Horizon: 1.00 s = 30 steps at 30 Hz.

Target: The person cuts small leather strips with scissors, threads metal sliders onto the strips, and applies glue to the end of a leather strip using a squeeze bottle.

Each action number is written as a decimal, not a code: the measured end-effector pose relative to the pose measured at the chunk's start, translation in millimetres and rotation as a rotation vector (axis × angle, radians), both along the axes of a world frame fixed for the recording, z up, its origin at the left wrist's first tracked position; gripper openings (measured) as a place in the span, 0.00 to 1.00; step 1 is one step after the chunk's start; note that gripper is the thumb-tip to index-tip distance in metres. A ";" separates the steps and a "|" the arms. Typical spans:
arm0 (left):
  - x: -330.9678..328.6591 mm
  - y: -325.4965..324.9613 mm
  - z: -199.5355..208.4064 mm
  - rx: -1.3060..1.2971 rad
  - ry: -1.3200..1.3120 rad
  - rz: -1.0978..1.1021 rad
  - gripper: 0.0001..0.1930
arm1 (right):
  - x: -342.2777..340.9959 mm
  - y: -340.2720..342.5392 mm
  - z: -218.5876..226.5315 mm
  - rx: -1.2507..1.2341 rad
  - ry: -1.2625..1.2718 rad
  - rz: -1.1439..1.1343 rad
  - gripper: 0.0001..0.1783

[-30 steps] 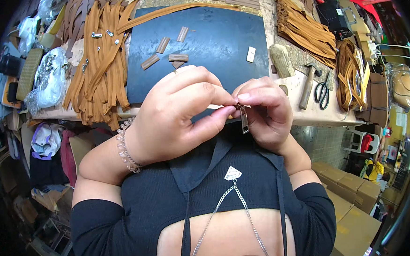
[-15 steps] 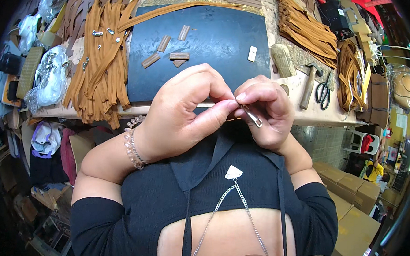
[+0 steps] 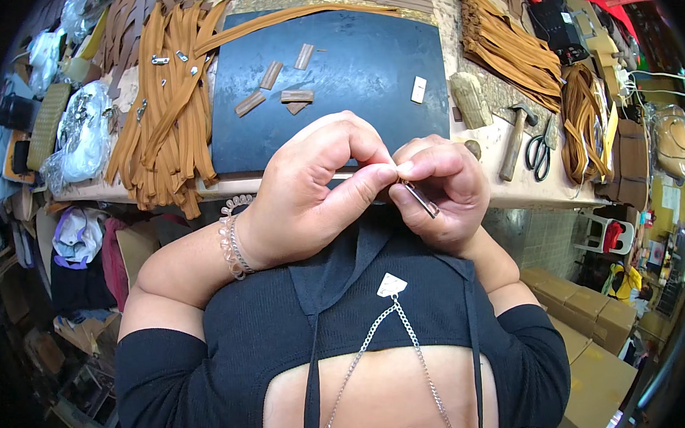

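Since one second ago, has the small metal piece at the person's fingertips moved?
Yes. Judged against the hammer, which lies where it was, the lower end of the metal piece has swung right, toward it.

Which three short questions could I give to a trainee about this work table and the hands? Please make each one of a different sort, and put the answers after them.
1. True or false: the hammer lies to the left of the scissors.
2. Choose one. What shows where the fingertips of the left hand and the right hand meet?
a) the scissors
b) a small metal piece
c) a white cup
3. Short answer: what colour are the long strips piled at the left of the dark board?

Key: 1. true; 2. b; 3. orange-brown
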<state>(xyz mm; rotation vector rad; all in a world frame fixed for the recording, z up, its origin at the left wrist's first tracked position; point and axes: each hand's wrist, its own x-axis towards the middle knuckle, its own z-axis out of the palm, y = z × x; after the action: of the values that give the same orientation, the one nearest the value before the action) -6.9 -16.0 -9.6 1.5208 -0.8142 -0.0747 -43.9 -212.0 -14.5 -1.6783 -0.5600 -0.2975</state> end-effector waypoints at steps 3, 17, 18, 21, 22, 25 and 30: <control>0.3 1.0 -0.4 0.008 0.027 -0.025 0.02 | 1.1 -2.9 -0.6 -0.035 -0.043 0.025 0.15; -1.1 -0.4 -5.5 -0.123 0.394 -0.149 0.03 | -3.4 -4.6 -1.4 -0.054 -0.095 0.023 0.17; 0.9 1.9 -5.1 -0.094 0.293 -0.150 0.04 | -3.3 -5.1 0.3 -0.104 -0.131 0.018 0.17; 6.5 10.7 3.1 0.008 0.008 -0.086 0.07 | -0.7 -8.4 -0.6 -0.140 -0.244 0.040 0.20; 4.9 11.7 5.6 0.008 0.005 -0.088 0.07 | -0.3 -8.2 -0.3 -0.140 -0.246 0.037 0.20; 0.4 13.7 11.0 0.072 -0.043 -0.044 0.13 | 1.6 -7.5 2.3 -0.134 -0.309 0.057 0.24; -1.0 15.1 8.7 0.091 -0.084 -0.028 0.13 | 0.3 -8.8 4.3 -0.225 -0.384 0.011 0.24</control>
<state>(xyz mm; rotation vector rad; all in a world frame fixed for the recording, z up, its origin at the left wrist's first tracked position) -7.9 -0.9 -0.9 1.6066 -0.9098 -0.0699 -43.6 -220.8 -10.2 -1.8449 -0.9143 -0.5727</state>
